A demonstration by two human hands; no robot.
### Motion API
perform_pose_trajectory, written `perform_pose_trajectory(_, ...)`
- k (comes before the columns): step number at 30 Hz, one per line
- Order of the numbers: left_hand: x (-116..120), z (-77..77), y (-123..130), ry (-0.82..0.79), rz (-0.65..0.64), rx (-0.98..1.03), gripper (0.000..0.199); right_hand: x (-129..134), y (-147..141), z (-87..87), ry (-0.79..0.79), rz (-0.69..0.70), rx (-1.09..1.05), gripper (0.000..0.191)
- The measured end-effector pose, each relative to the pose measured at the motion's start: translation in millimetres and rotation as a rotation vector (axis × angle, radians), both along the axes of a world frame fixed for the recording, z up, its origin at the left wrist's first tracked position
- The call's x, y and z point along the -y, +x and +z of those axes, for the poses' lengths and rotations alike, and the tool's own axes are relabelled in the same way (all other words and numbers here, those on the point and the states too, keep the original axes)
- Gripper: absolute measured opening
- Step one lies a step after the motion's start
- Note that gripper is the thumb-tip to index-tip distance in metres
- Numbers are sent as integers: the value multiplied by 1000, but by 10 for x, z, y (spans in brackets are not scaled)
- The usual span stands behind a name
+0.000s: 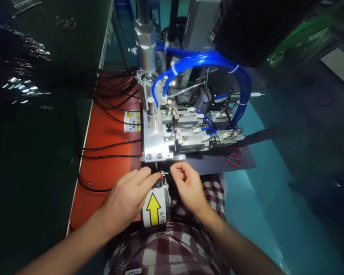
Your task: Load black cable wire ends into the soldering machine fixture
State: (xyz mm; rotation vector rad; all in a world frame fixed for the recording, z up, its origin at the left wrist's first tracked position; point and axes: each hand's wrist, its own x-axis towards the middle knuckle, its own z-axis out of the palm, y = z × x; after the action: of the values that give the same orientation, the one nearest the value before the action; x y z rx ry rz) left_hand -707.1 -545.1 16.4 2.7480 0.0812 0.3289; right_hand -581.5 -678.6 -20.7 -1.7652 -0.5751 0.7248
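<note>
A tiny piece with thin coloured wires (164,173) lies between my two hands at the front edge of the machine. My left hand (130,194) has its fingers closed together, the tips right at the left side of this piece; what they grip is hidden. On the other side, my right hand (189,187) pinches thumb and forefinger together close to the wire ends. Anything in that pinch is too small to make out. Just below the fingertips sits a round housing with a yellow arrow label (153,210).
Ahead stands a metal fixture (156,141) with small pneumatic cylinders and looping blue air hoses (203,57). Black cables (114,156) cross the orange-red surface (109,172) at left. Red wire loops (235,157) lie on the dark plate (215,164) to the right.
</note>
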Motion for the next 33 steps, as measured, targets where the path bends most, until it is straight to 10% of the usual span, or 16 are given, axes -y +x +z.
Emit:
perform_pose_trajectory(11, 1, 21, 7, -2, -6, -17, 26, -131, 50, 81, 12, 71, -615, 27)
perform_pose_trajectory(19, -1, 26, 12, -18, 0, -6, 26, -35, 65, 125, -124, 74, 42, 25)
perform_pose_trajectory(33, 6, 27, 15, -22, 9, -5, 24, -97, -71, 71, 14, -51, -173, 19)
